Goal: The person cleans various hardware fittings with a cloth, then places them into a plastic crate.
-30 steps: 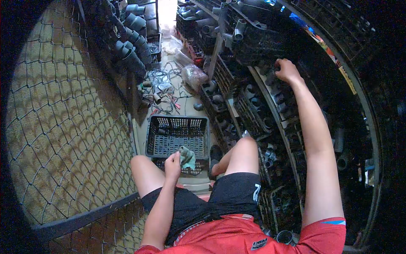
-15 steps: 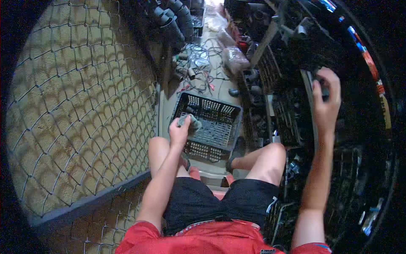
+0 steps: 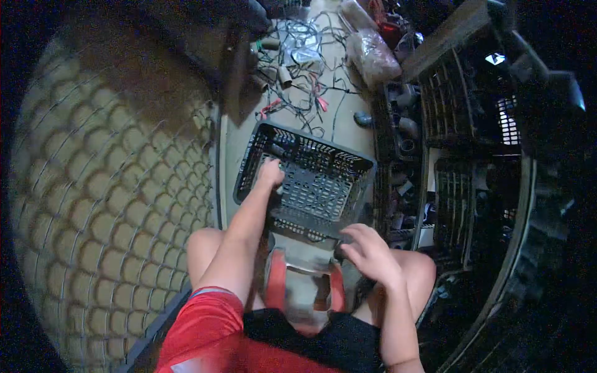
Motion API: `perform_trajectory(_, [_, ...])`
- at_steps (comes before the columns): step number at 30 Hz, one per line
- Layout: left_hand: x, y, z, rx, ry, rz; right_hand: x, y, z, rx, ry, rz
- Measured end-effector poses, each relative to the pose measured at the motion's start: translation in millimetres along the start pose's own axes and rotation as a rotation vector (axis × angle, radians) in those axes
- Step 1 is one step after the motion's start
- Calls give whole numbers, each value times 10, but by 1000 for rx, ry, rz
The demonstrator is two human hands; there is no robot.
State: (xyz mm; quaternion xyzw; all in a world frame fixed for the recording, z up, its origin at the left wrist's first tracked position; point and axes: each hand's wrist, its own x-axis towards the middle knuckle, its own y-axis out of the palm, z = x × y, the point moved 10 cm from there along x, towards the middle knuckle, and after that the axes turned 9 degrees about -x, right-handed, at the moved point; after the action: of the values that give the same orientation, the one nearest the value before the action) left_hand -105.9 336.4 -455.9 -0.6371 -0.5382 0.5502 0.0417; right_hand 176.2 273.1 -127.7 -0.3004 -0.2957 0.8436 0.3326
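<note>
A black perforated plastic crate (image 3: 323,146) sits on the floor in front of my knees. My left hand (image 3: 270,173) reaches down inside it, near its left wall, with the fingers curled. What the fingers hold, if anything, is mostly hidden by the hand; a bit of something pale shows beneath. Just outside the crate's near right corner is my right hand (image 3: 371,255), above my right knee. Its fingers are spread and slightly bent, and nothing shows between them.
Wire mesh (image 3: 118,217) runs along my left. Crates of dark pipe fittings (image 3: 407,127) are stacked on the right. Cables and scraps (image 3: 301,102) litter the floor ahead, beside a clear plastic bag (image 3: 373,59). A red-sided stool (image 3: 277,283) shows between my legs.
My left hand has gone from above the crate down into it, with the grey-green piece it held now out of sight. My right hand has come from the right-hand shelves to the crate's near corner.
</note>
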Motion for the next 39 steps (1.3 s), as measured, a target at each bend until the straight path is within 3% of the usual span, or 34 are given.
perform_trajectory(2, [352,111,109,39,-34,-67,110,-98,-105,97,119,-21])
perform_trajectory(6, [672,121,233,-144,-87,-161,114,62,-252,118,157,94])
perform_trajectory(10, [835,337,303,-281,74,-223,137,112,-308,115,133,109])
perform_trajectory(11, [699,313,101,-239,262,-260,151,123,-313,104,136,141])
perform_trajectory(13, [417,425,-87,-273,214,-138,176,92,-294,82,130,156])
perform_trajectory(15, [226,670,-364,-179,412,26,169,22,-293,103,150,97])
perform_trajectory(16, [-9,656,-577,-115,462,70,171,0,-284,94,134,76])
perform_trajectory(19, [-1270,25,-1633,-362,825,109,133,-144,-420,53,232,-146])
perform_trajectory(20, [-1738,-215,-1955,-431,863,174,92,-178,-457,72,281,-233])
perform_trajectory(22, [-2656,-613,-2409,-489,1005,223,16,-294,-431,273,363,-465])
perform_trajectory(24, [-3489,-1005,-2638,-563,1142,198,-54,-87,-177,419,305,-254])
perform_trajectory(25, [-3710,-1114,-2618,-575,1121,205,-167,-21,24,534,322,-177])
perform_trajectory(26, [-3904,-1199,-2562,-590,1094,215,-228,82,138,690,258,-240])
perform_trajectory(28, [-4247,-1346,-2374,-498,1088,110,-529,404,350,920,370,-77])
perform_trajectory(30, [-4411,-1816,-1634,-1282,821,-434,-754,548,641,1034,299,-44])
perform_trajectory(31, [-4629,-1842,-1582,-1356,804,-558,-874,526,815,1057,305,-127])
perform_trajectory(32, [-4803,-1729,-1625,-1220,865,-547,-1008,507,979,1076,309,-207])
perform_trajectory(33, [-5007,-1537,-1752,-892,886,-489,-1123,664,1008,1283,314,-191])
perform_trajectory(34, [-5184,-1312,-1849,-568,889,-431,-1211,768,794,1030,297,-386])
perform_trajectory(36, [-5451,-1087,-1830,-518,999,-385,-1363,376,939,899,25,-728])
perform_trajectory(37, [-5532,-1137,-1881,-391,1028,-345,-1428,325,959,892,8,-744])
perform_trajectory(39, [-5645,-1159,-1880,-363,1087,-292,-1519,348,1062,606,26,-576])
